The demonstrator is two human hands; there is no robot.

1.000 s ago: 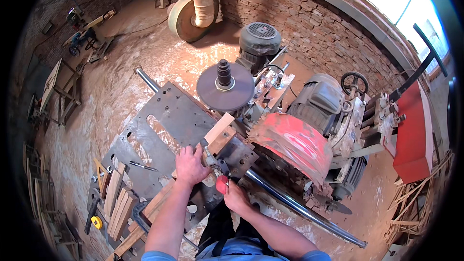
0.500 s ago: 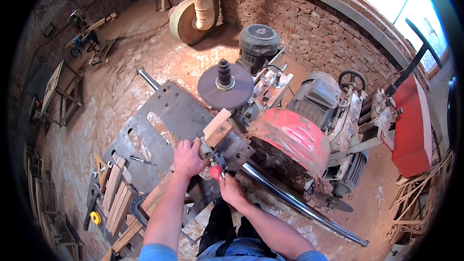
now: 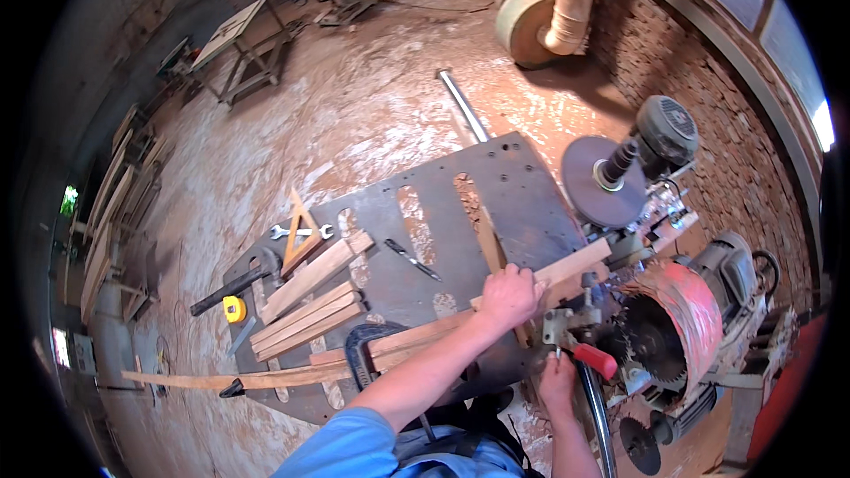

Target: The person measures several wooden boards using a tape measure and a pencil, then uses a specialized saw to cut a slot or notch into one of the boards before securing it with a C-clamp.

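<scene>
My left hand (image 3: 512,298) is closed over a light wooden strip (image 3: 575,267) lying across the metal table plate (image 3: 390,212). Just to its right sits a metal toggle clamp (image 3: 560,323) with a red handle (image 3: 595,360) pointing right. Below the clamp, my right hand (image 3: 557,382) has its fingers pinched together at the clamp's underside, apart from the red handle. Whatever those fingers hold is too small to make out. A toothed saw blade (image 3: 651,336) under a red, plastic-wrapped guard (image 3: 695,310) stands right of the clamp.
Wooden pieces (image 3: 305,326), a wooden triangle (image 3: 301,235), a wrench (image 3: 301,232), a pen (image 3: 412,259) and a yellow tape measure (image 3: 234,308) lie leftward. A black C-clamp (image 3: 359,354) grips a long board (image 3: 283,378). A dark disc (image 3: 602,181), motor (image 3: 666,128) and steel rail (image 3: 596,420) stand right.
The view has swung left, so the table and machine sit further right. My right hand has let go of the red handle and is now below the clamp; my left stays on the wood.
</scene>
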